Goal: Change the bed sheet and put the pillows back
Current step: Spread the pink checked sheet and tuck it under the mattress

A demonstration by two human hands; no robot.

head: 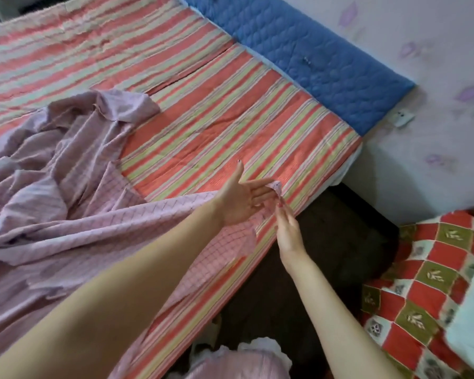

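Fingertips first: the left hand is spread palm up, fingers straight, thumb lifted high, and a little bunched corner of the pink checked sheet sits right at the ends of those fingers. Whether they actually pinch the corner or it just lies across them, I can't tell; it's blurred there. Just below, the right hand reaches up edge-on, fingers long and close together, tips touching the same corner. Its grip is hard to read too.

Out from the corner, the sheet runs back under the left forearm and spills in loose, rumpled folds over the left side of the bed, one flap flung toward the middle. It's pale lilac-pink with a fine grid.

Under it lies the striped mattress cover, red, green and cream, bare on the right half up to the blue quilted headboard.

Both arms stretch forward from the bottom edge, bare. To the right, a red-and-green checked quilt is cut off by the frame.
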